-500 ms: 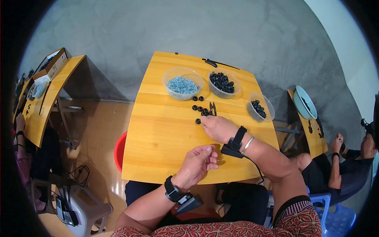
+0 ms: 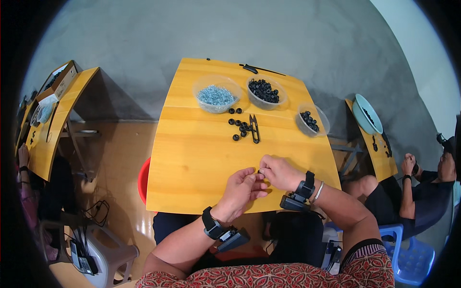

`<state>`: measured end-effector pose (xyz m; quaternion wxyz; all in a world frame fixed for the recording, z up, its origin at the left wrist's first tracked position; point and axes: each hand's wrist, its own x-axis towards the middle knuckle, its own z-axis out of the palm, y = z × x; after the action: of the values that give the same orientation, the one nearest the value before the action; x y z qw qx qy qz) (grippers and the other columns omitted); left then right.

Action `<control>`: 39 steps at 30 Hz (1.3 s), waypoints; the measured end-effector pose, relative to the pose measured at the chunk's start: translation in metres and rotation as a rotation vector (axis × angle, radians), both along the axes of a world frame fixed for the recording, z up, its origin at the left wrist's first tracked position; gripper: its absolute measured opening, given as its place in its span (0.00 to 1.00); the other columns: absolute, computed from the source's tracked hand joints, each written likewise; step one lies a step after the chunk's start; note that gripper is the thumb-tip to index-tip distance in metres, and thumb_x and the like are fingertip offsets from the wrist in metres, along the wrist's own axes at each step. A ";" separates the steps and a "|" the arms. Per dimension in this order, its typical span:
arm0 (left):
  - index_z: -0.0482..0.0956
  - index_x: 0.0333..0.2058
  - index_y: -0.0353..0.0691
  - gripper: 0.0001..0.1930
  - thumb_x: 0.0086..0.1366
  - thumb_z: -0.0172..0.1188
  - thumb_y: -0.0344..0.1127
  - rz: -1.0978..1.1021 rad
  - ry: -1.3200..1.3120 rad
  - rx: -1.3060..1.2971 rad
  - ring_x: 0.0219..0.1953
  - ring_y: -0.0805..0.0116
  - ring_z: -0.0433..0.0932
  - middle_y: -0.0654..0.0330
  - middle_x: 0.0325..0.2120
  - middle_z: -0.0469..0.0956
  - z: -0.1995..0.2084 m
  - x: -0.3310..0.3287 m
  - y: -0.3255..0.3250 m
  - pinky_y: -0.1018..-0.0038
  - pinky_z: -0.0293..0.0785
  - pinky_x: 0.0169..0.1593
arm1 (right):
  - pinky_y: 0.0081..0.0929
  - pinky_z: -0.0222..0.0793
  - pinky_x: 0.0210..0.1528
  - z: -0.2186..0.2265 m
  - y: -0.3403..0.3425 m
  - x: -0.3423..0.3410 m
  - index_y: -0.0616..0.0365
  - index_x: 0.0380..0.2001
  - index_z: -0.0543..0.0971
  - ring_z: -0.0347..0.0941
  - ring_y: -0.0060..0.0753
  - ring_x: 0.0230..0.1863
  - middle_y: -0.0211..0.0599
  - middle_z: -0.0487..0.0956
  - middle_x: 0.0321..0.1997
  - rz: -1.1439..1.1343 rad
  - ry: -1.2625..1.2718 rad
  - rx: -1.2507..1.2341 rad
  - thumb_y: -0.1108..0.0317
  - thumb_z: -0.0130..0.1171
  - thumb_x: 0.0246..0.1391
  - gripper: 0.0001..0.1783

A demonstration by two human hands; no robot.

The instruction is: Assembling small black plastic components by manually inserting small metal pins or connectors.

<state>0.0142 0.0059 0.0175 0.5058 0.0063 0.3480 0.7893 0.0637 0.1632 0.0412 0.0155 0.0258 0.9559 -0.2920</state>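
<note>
My left hand (image 2: pixel 241 191) is closed in a pinch, thumb against the forefinger. Whatever lies in that pinch is too small to make out. Close beside it, my right hand (image 2: pixel 282 173) grips a small round black part (image 2: pixel 260 172) that mostly hides between the fingertips of both hands. Farther up the table, several loose round black parts (image 2: pixel 243 128) lie in a cluster. A pair of black thread snips (image 2: pixel 254 129) rests just right of them, blades pointing away from me.
A clear tub of bluish transparent pieces (image 2: pixel 216 96) and two tubs of black parts (image 2: pixel 263 91) (image 2: pixel 309 121) stand beyond the hands. A black-handled tool (image 2: pixel 250 69) lies at the far edge. A red tub (image 2: pixel 143 180) shows left of the table. Another person (image 2: pixel 434 180) sits at right.
My right hand has drawn back from the loose parts toward me, carrying a black part to my left hand. The snips, half covered before, now show whole.
</note>
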 end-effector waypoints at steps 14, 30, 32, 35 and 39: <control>0.63 0.43 0.29 0.12 0.65 0.38 0.29 -0.216 0.165 -0.032 0.34 0.65 0.74 0.53 0.33 0.71 -0.001 -0.005 -0.005 0.73 0.75 0.38 | 0.23 0.65 0.23 -0.004 -0.005 0.008 0.63 0.28 0.72 0.68 0.23 0.24 0.33 0.73 0.21 -0.420 -0.246 -0.531 0.69 0.52 0.47 0.07; 0.66 0.36 0.34 0.08 0.65 0.44 0.34 -0.080 0.210 0.075 0.19 0.75 0.69 0.60 0.20 0.71 0.011 0.001 -0.012 0.82 0.68 0.23 | 0.11 0.56 0.21 0.034 -0.030 0.025 0.57 0.31 0.69 0.61 0.12 0.22 0.23 0.69 0.24 -0.212 -0.141 -0.844 0.68 0.47 0.54 0.05; 0.66 0.36 0.34 0.08 0.65 0.44 0.33 -0.090 0.258 0.099 0.19 0.75 0.70 0.60 0.20 0.71 0.021 0.000 -0.015 0.82 0.68 0.23 | 0.11 0.56 0.21 0.042 -0.032 0.027 0.57 0.31 0.69 0.60 0.12 0.22 0.23 0.69 0.24 -0.169 -0.079 -0.877 0.68 0.47 0.55 0.05; 0.67 0.38 0.34 0.09 0.65 0.43 0.33 -0.088 0.330 0.135 0.21 0.75 0.70 0.60 0.23 0.72 0.029 0.000 -0.014 0.82 0.68 0.24 | 0.10 0.54 0.20 0.044 -0.031 0.031 0.57 0.31 0.69 0.60 0.12 0.21 0.23 0.70 0.24 -0.117 0.000 -1.020 0.69 0.47 0.55 0.04; 0.68 0.41 0.33 0.10 0.64 0.45 0.31 -0.144 0.235 0.272 0.24 0.75 0.71 0.59 0.26 0.74 0.032 -0.008 -0.014 0.82 0.69 0.27 | 0.09 0.54 0.20 0.047 -0.027 0.039 0.58 0.31 0.69 0.61 0.11 0.21 0.22 0.69 0.22 -0.170 0.097 -1.122 0.70 0.48 0.54 0.04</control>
<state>0.0059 -0.0086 0.0496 0.5112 0.1918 0.2935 0.7847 0.1024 0.1358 0.0878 -0.0404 0.0769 0.6486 -0.7562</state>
